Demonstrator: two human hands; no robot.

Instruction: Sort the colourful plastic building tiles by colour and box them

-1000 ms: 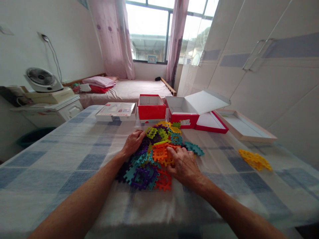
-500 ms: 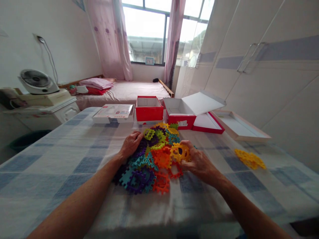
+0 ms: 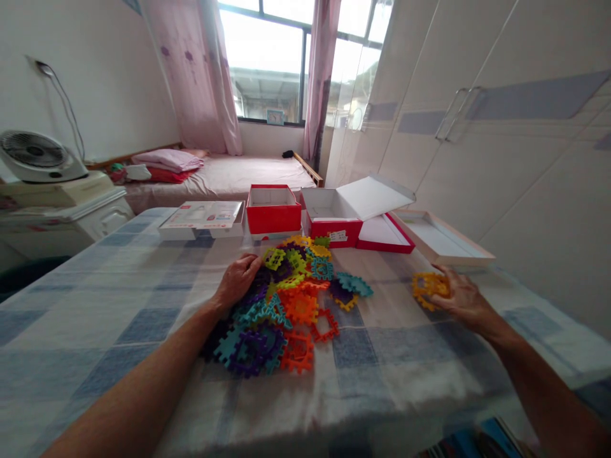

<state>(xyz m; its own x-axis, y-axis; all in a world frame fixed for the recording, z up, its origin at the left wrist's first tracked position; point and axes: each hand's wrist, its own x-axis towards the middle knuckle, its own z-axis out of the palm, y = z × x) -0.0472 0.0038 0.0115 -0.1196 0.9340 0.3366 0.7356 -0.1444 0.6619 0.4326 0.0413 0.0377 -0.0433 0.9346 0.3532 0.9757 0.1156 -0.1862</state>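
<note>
A heap of plastic interlocking pieces with toothed edges (image 3: 300, 308), in orange, purple, teal, green and yellow, lies on the tablecloth. My left hand (image 3: 238, 278) rests against the heap's left side, fingers loosely bent and gripping no piece that I can see; its fingertips are partly hidden. Far to the right of the heap, my right hand (image 3: 461, 296) is closed on a yellow toothed piece (image 3: 424, 289), thumb below and fingers above. Whatever lies beneath this hand is hidden. A teal toothed piece (image 3: 354, 284) lies at the heap's right edge, partly over a purple one.
Along the table's far side stand a flat white box (image 3: 203, 216), a red box (image 3: 273, 216) and a red-and-white box with its lid raised (image 3: 331, 228). A shallow pale tray (image 3: 446, 259) is behind my right hand. The checked tablecloth (image 3: 372, 388) covers the table.
My right hand has carried the yellow piece from the heap to the right, where other yellow pieces lay. This uncovers teal and purple pieces. My left hand stays by the heap; the view has turned slightly right.
</note>
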